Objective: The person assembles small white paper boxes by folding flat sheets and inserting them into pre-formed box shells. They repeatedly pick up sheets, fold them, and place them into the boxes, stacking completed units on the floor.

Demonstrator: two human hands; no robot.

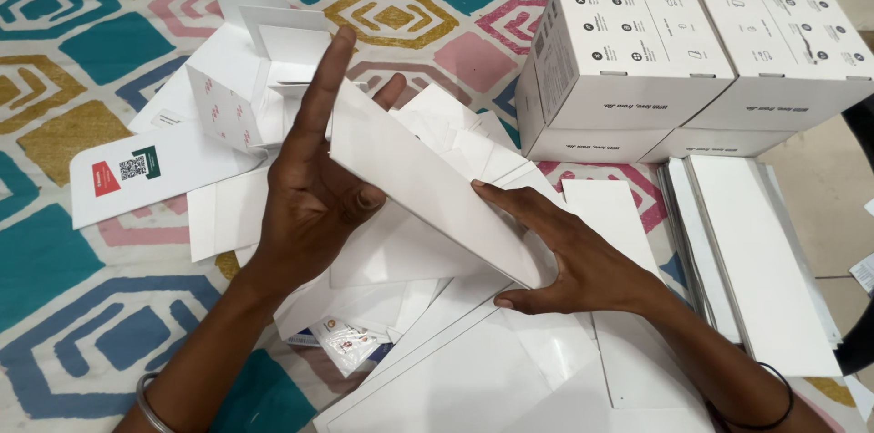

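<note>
White card is everywhere in this view, and the piece in hand is a long flat white cardboard panel (428, 187) running from the upper centre of the frame down toward the lower centre. The left hand (314, 187) stands nearly upright against the panel's upper end, fingers spread wide and the thumb curled onto its face. The right hand (569, 255) presses its lower end, fingers stretched flat along the card and the thumb tucked underneath. Both hands are therefore holding this one panel, and neither is closed into a fist.

Judging by how things lie, the folding work looks partly done. Two finished white cube-shaped cartons with small grey icons (692, 69) stand side by side in the upper right of the frame. Just left of the upright hand, in the upper centre-left, sits a half-formed white carton with its flaps open (250, 87). The held panel is still flat, with no sides raised that can be seen.

Plenty seems left: a loose heap of flat white card blanks (473, 369) fills the lower centre under the hands, and a neat stack of long white card sheets (756, 260) lies at the right edge. A white leaflet with a red and a green patch (150, 173) rests at mid-left. All of it lies on a patterned cloth in teal, mustard, pink and blue (55, 251).
</note>
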